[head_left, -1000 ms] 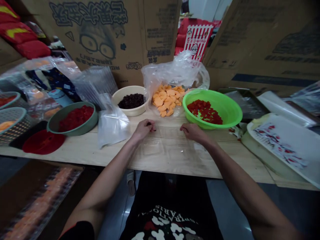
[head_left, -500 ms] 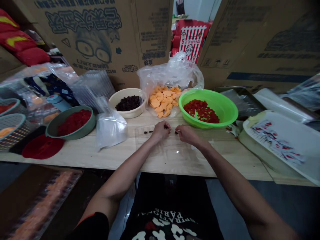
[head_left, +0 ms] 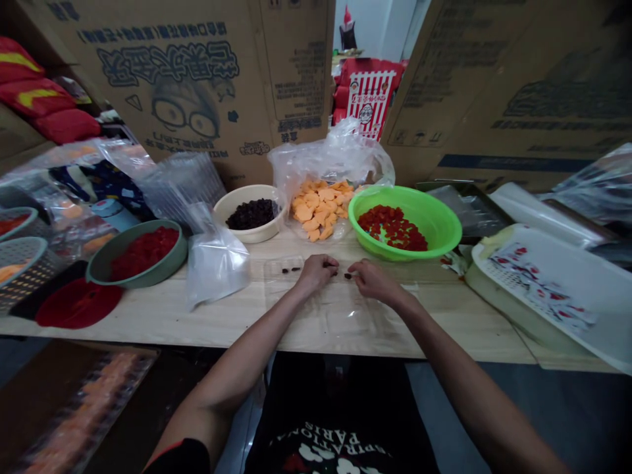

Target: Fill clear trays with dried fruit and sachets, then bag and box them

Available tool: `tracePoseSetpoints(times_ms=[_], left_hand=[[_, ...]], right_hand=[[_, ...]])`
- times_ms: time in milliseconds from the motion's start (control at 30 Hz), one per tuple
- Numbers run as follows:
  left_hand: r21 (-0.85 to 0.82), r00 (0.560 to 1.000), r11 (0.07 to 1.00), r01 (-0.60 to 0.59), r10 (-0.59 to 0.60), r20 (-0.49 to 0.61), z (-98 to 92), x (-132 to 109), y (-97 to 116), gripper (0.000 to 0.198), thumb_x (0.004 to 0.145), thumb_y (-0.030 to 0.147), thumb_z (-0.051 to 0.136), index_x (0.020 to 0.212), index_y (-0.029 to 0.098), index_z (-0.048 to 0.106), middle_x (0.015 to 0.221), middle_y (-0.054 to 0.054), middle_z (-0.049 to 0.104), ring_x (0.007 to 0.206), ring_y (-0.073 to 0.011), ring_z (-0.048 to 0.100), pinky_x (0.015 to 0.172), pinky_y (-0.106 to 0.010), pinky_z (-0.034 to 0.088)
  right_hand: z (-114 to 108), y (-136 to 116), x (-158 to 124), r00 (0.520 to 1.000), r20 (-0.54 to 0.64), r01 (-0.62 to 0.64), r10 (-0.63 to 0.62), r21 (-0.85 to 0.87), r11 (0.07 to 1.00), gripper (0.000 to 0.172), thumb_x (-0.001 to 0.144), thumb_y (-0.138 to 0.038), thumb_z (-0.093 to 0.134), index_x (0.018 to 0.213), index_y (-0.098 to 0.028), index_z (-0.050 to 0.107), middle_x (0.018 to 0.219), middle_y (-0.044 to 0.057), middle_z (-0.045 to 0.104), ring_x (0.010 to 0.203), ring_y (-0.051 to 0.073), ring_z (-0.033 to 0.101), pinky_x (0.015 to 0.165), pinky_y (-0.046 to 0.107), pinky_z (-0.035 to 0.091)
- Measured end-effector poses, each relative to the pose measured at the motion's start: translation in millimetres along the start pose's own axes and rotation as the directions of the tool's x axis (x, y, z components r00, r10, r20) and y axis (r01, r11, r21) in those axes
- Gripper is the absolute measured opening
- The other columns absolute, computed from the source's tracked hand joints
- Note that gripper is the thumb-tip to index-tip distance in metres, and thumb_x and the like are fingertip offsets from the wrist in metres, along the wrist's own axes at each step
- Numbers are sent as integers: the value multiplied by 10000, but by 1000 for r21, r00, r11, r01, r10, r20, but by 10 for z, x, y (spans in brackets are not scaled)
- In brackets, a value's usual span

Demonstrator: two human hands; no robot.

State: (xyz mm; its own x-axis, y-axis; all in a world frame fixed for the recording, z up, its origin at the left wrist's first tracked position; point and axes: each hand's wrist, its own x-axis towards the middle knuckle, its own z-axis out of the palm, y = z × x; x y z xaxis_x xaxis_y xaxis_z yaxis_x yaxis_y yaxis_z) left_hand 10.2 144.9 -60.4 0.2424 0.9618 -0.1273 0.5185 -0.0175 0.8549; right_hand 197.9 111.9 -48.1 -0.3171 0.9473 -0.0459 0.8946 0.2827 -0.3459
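"From your head camera, where are you working?"

"You are leaning over the wooden table (head_left: pixel 148 327), just in front of the green plastic basin (head_left: pixel 412 252), with your left hand (head_left: pixel 316 273) and right hand (head_left: pixel 375 281) nearly touching."

"What are your hands doing?"

"You are curling both hands closed, fingers pointing down, but I cannot tell whether either one is pinching anything."

"Where are the small dark pieces?"

"The small dark pieces (head_left: pixel 289 270) are sitting in and around a clear plastic tray (head_left: pixel 281 289) on the table, left of the basin, with one lying just beside your right hand."

"How far along are you?"

"Only a few pieces are showing on the tray so far. A much larger heap of dark dried fruit (head_left: pixel 251 214) is filling the cream bowl (head_left: pixel 220 220) further left of the basin. Red diced fruit (head_left: pixel 392 229) is lying inside the basin, and orange slices (head_left: pixel 318 210) are resting in a clear bag (head_left: pixel 340 155) behind it, with no hand near either
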Motion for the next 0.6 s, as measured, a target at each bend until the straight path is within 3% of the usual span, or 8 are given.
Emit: tracePoseSetpoints(times_ms=[100, 200, 333, 500, 600], left_hand=[[25, 1000, 1000, -8, 9, -23, 49, -32, 6, 189, 825, 64, 590, 943, 121, 725, 821, -37, 745, 648, -107, 655, 652, -205, 513], [86, 997, 995, -54, 57, -44, 87, -102, 53, 168, 823, 89, 614, 919, 148, 739, 875, -44, 754, 747, -139, 681, 759, -250, 529], [179, 992, 978, -109, 119, -45, 39, -167, 90, 179, 796, 95, 638, 858, 200, 769, 870, -34, 758, 879, -193, 685, 894, -314, 505], [277, 982, 954, -114, 149, -112, -119, -205, 11, 354, 800, 9, 501, 946, 181, 773, 955, -54, 707, 869, -170, 657, 870, -287, 507], [374, 974, 904, -207, 227, -9, -102, -290, -72, 351, 806, 16, 486, 984, 151, 758, 956, -72, 633, 853, -171, 627, 826, -279, 509]], right_hand=[[89, -112, -67, 1000, 6, 12, -11, -94, 995, 280, 844, -80, 529, 1067, -108, 697, 1041, 149, 674, 958, 215, 620, 860, 259, 425], [135, -196, -67, 1000, -6, -2, 1, -157, 988, 224, 874, -113, 523, 1024, -90, 687, 1047, 179, 665, 972, 240, 604, 860, 286, 423], [142, -191, -24, 999, -34, -3, 0, -84, 996, 242, 869, -94, 504, 1009, -80, 701, 1033, 182, 671, 958, 235, 612, 867, 290, 433], [-68, 137, -106, 977, -122, -143, 175, 230, 962, 402, 854, -95, 438, 1167, -79, 689, 982, 119, 707, 814, 180, 625, 773, 264, 462], [-317, 474, -307, 966, -106, -191, 237, 331, 924, 416, 843, -138, 416, 1151, -117, 694, 829, 47, 715, 679, 159, 596, 635, 244, 439]])
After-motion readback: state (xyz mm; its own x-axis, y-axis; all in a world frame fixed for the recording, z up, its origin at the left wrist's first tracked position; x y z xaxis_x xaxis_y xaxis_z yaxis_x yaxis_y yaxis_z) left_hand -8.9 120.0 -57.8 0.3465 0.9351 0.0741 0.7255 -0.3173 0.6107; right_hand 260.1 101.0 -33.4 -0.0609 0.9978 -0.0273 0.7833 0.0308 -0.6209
